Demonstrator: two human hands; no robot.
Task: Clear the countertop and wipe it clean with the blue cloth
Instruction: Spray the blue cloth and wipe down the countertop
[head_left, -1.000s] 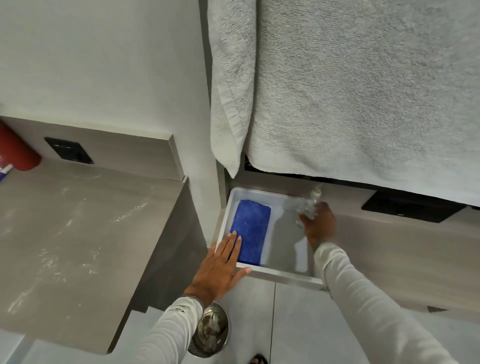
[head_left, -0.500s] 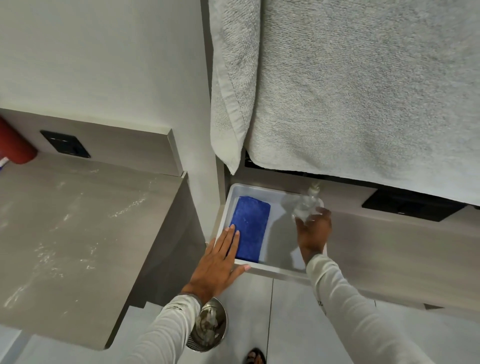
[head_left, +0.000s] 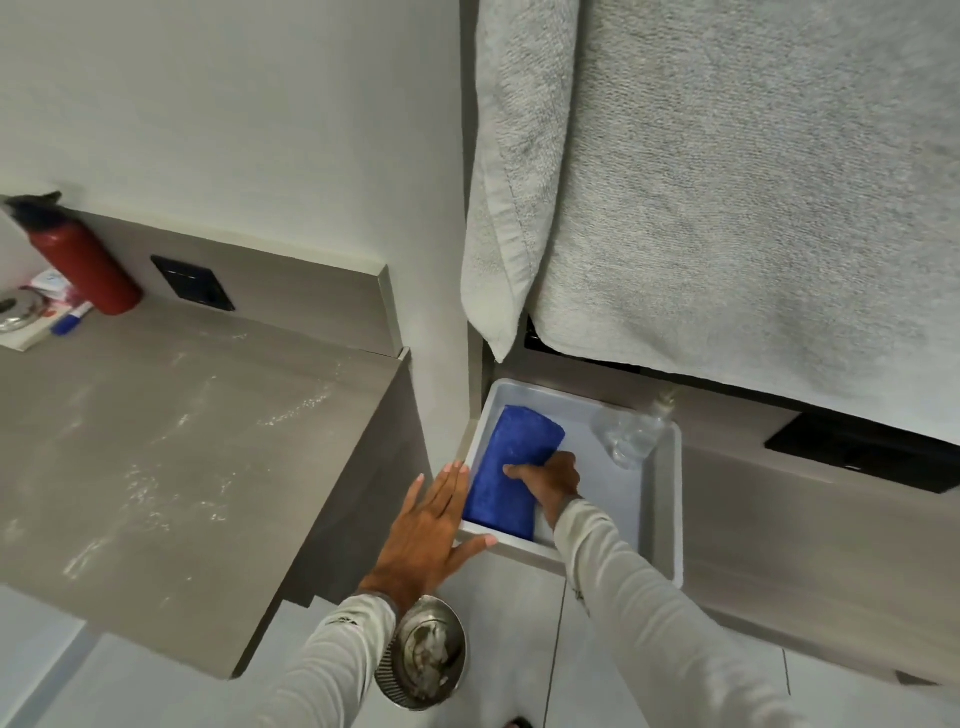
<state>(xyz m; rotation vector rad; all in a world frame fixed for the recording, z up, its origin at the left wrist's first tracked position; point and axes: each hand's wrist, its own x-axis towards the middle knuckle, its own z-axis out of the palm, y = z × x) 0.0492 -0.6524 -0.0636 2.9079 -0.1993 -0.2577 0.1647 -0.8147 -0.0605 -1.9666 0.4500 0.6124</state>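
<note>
- The blue cloth (head_left: 511, 475) lies folded in the left half of a white tray (head_left: 667, 499) on the low ledge to my right, its long side running away from me.
- My right hand (head_left: 551, 479) is on the cloth's right edge, fingers curled down onto the pile; whether it has truly pinched the fabric I cannot tell.
- My left hand (head_left: 426, 525) is spread flat and holds nothing, fingertips at the tray's near-left rim, apparently steadying it.
- I judge the cloth light, soft and limp: plush terry, likely to unfold and droop when lifted, so I'd gather it at the folded edge through all layers.
- A clear plastic bottle (head_left: 631, 434) lies at the tray's far right, well clear of the cloth.
- The surface (head_left: 171, 441) is matte grey-brown, streaked with white powdery residue; a red bottle (head_left: 83, 265) and small items stand at its far left.
</note>
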